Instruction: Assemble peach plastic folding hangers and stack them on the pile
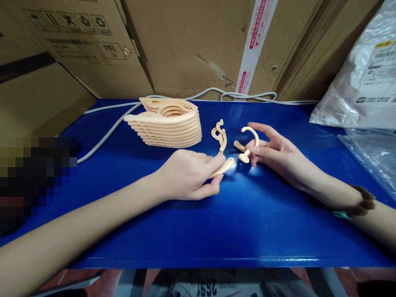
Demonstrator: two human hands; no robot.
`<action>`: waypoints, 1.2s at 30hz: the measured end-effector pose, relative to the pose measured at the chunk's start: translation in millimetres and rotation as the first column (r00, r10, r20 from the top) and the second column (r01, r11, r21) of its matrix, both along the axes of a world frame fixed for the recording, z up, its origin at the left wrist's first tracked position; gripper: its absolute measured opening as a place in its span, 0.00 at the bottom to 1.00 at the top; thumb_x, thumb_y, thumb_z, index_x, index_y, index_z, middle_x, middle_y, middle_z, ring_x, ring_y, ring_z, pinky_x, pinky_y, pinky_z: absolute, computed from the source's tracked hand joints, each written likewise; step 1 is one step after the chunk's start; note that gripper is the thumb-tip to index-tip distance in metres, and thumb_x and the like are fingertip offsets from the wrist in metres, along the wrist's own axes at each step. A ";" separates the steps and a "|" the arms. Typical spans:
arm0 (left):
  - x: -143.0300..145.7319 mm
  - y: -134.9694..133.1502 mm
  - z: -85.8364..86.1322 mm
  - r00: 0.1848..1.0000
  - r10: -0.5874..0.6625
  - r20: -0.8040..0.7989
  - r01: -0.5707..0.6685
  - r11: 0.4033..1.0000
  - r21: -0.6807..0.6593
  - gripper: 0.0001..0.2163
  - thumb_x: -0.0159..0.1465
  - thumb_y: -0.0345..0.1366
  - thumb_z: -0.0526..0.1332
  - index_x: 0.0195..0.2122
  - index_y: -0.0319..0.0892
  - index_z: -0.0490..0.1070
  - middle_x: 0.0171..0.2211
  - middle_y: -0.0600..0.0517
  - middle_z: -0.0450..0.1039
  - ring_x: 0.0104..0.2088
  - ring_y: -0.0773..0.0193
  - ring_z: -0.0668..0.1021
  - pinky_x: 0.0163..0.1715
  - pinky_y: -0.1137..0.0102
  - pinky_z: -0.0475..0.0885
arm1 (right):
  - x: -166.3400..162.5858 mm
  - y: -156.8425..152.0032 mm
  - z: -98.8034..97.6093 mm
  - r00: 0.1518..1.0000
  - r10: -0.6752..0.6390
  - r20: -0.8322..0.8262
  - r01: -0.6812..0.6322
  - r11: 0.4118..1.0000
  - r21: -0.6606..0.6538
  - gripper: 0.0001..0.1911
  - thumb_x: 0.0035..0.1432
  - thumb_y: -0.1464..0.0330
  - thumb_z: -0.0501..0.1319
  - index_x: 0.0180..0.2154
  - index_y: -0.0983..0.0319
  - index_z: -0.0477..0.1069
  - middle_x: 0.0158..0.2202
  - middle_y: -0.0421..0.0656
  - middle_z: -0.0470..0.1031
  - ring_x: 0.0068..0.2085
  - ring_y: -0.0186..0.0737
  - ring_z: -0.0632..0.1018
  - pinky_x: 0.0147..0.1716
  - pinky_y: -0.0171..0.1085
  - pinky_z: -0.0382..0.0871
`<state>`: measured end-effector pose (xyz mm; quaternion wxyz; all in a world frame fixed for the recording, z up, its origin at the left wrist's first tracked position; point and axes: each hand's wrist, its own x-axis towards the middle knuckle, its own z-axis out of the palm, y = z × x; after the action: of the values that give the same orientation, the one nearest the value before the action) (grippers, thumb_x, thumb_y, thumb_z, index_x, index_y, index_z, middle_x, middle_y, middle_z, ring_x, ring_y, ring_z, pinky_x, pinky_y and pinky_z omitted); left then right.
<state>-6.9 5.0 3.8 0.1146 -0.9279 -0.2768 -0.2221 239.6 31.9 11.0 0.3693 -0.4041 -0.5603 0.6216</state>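
My left hand (194, 175) is closed around a flat cream plastic hanger arm (225, 168), whose rounded end with a small hole sticks out to the right. My right hand (272, 150) pinches a cream hanger hook (255, 138) by its stem, the round base pointing down toward the left. Behind that base shows the end of another cream arm piece (239, 145); whether my right fingers touch it I cannot tell. Beyond my left hand lie curved cream pieces (220, 136), partly overlapping. A neat stack of cream folded hangers (167, 128) stands on the left.
The blue tabletop (198, 231) carries everything. Cardboard boxes (192, 45) wall off the back, with a white cable (105, 138) running along them. A plastic mailing bag (352, 82) and clear film (371, 152) lie at right. The far left is blurred out.
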 end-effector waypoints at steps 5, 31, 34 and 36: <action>0.5 -0.7 1.1 1.000 -0.004 0.002 0.004 1.000 0.014 0.07 0.68 0.35 0.52 0.34 0.41 0.66 0.22 0.58 0.70 0.20 0.68 0.72 0.21 0.70 0.59 | 1.5 -1.1 0.5 0.999 0.044 0.014 -0.044 0.999 0.023 0.31 0.58 0.66 0.68 0.61 0.56 0.61 0.35 0.36 0.77 0.30 0.30 0.75 0.36 0.34 0.71; -0.1 2.3 0.8 0.992 -0.117 0.043 0.119 0.992 -0.038 0.09 0.71 0.34 0.52 0.42 0.35 0.69 0.35 0.49 0.77 0.32 0.63 0.74 0.31 0.70 0.67 | 2.1 -1.6 -0.2 0.997 0.067 0.032 -0.068 0.997 0.039 0.28 0.58 0.65 0.68 0.58 0.55 0.63 0.35 0.37 0.75 0.32 0.32 0.74 0.35 0.35 0.70; -0.1 2.3 0.6 0.992 -0.121 0.043 0.122 0.992 -0.038 0.09 0.71 0.33 0.52 0.42 0.35 0.69 0.35 0.49 0.77 0.33 0.62 0.74 0.31 0.70 0.68 | 2.0 -1.2 -0.6 0.997 0.079 0.024 -0.079 0.996 0.036 0.27 0.58 0.66 0.67 0.58 0.54 0.63 0.35 0.37 0.75 0.32 0.31 0.74 0.35 0.34 0.69; -0.1 2.2 0.6 0.991 -0.124 0.042 0.125 0.992 -0.031 0.09 0.71 0.33 0.52 0.42 0.35 0.69 0.34 0.49 0.77 0.33 0.62 0.74 0.31 0.70 0.68 | 2.2 -1.0 -0.8 0.997 0.076 0.020 -0.077 0.996 0.033 0.27 0.58 0.66 0.67 0.58 0.55 0.63 0.36 0.37 0.75 0.33 0.32 0.75 0.35 0.34 0.69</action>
<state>-7.1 7.2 4.4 0.0795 -0.9404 -0.2243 -0.2428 241.8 31.0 10.1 0.3466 -0.3818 -0.5893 0.6219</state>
